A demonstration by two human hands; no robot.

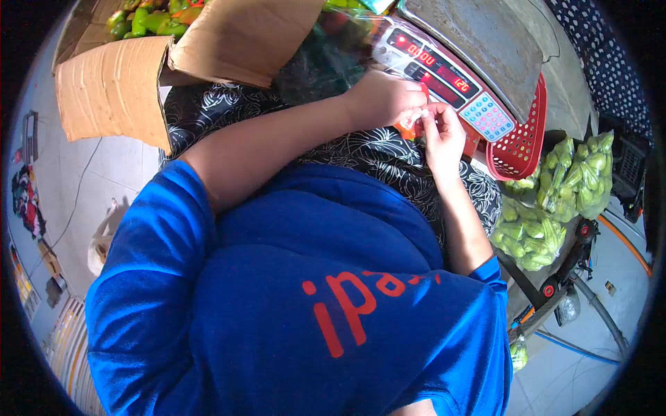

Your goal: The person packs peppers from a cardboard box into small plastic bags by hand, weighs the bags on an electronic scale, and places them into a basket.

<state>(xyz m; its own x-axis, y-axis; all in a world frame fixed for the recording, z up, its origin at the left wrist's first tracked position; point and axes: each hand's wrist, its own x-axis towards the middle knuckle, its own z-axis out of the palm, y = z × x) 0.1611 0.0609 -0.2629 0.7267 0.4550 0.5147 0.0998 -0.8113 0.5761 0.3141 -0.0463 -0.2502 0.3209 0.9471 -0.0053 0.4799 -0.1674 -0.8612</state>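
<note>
My left hand (388,100) is closed, its fingers curled at the gathered neck of a small clear plastic bag (408,125). Something orange-red shows inside the bag. From the right, my right hand (445,132) pinches the same neck between thumb and fingers. Both hands are close together over my lap, just in front of a digital scale (444,69) with lit red digits. The scale's keypad faces me, and its metal pan (479,35) lies beyond the display.
An open cardboard box (114,90) with green and red peppers (159,22) stands at upper left. Right of the scale is a red perforated basket (517,149). Bags of green vegetables (531,236) lie at the right, beside a dark wheeled frame (548,288).
</note>
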